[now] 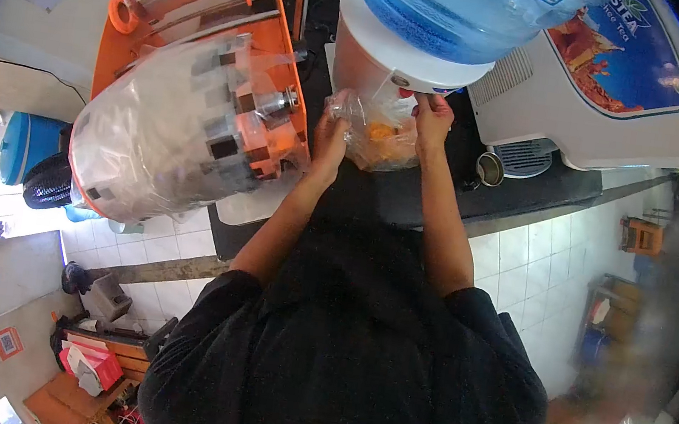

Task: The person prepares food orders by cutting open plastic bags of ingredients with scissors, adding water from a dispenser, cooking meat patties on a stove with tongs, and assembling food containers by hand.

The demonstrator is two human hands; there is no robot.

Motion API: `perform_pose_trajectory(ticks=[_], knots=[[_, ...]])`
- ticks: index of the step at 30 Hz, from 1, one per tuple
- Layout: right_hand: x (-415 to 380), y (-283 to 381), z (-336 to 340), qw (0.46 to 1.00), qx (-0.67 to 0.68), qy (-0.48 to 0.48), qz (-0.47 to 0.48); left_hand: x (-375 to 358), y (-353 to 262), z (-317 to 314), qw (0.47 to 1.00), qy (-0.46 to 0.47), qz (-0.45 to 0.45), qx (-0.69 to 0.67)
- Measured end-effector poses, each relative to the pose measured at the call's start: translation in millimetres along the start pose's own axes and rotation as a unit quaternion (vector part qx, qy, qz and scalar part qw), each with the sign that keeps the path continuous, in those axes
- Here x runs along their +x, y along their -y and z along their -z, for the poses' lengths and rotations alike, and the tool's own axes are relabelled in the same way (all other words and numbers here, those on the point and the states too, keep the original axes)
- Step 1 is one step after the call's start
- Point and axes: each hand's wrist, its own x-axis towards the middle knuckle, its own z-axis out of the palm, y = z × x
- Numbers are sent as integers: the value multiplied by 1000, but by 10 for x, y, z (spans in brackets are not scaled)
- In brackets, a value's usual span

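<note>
A clear plastic bag (374,135) with orange liquid in it hangs under the taps of a white water dispenser (377,54) that carries a blue bottle (460,9). My left hand (330,138) holds the bag's left side. My right hand (431,117) is raised at the bag's right edge, its fingertips pressed against the dispenser's tap. Both forearms reach up from my dark shirt over the black counter (419,197).
An orange machine (194,81) wrapped in clear plastic stands on the left of the counter. A white drink machine (613,85) with an iced-tea picture stands on the right, a small metal cup (489,169) beside it. White tiles cover the counter front below.
</note>
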Motion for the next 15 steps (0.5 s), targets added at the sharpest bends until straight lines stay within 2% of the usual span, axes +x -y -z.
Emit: perform_pose_trajectory(ticks=[3,4,6,7,8,9,10,11,12,14,15], knots=[[-65,51,48,997,-53,47,21,-4,-33,14,1000,11,-17,1],[-91,-112,80,997,-54,45,23,2,-27,15,1000,9,-17,-5],[-220,-493,77,967,-206,133,63,-1,-24,18,1000,11,-17,-12],[-450,-134,1,945,-280,158,53,-4,-32,19,1000,4,-16,-15],[-448,-163,21,945,-281,160,55,2,-40,9,1000,-6,-15,-21],[-465,-160,7,955,-260,18,139,5,-68,-5,1000,-10,-17,-23],[-483,-160,-12,941,-229,-124,217,0,-95,1,999,-12,-31,-1],[-386,-88,83,847,-351,-198,346,-35,-118,22,999,-12,-43,25],[-296,-106,170,849,-350,-198,343,-77,-106,35,999,-14,-42,28],[-24,-143,365,882,-364,-177,241,-103,-73,4,999,-13,-23,29],[77,-138,488,881,-363,-181,244,-100,-74,-6,999,-8,-26,28]])
